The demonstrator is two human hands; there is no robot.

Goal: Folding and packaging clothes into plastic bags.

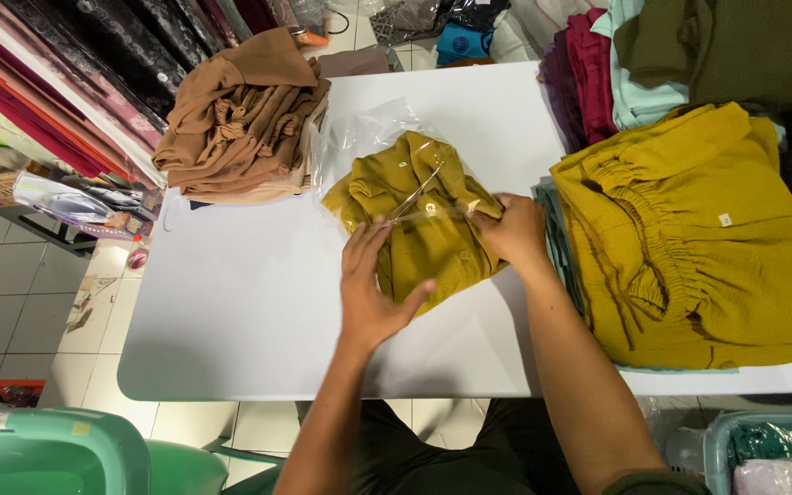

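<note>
Cut off by the right edge: mustard stack (689, 238); hidden under the left hand (373, 289): part of the bagged mustard shirt (419, 206); too small to tell: tag (724, 219) on the stack.

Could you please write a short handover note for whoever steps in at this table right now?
Left hand: flat on the folded mustard garment, pressing on its clear plastic bag.
Right hand: pinching the bag's edge at the garment's right side.
Where things are: the bagged garment lies mid-table on the white table; a stack of mustard garments sits to the right, a pile of brown garments at the far left.
Done: garment folded and at least partly inside the bag.
Left: the bag looks not yet closed; the right stack is unbagged.
</note>
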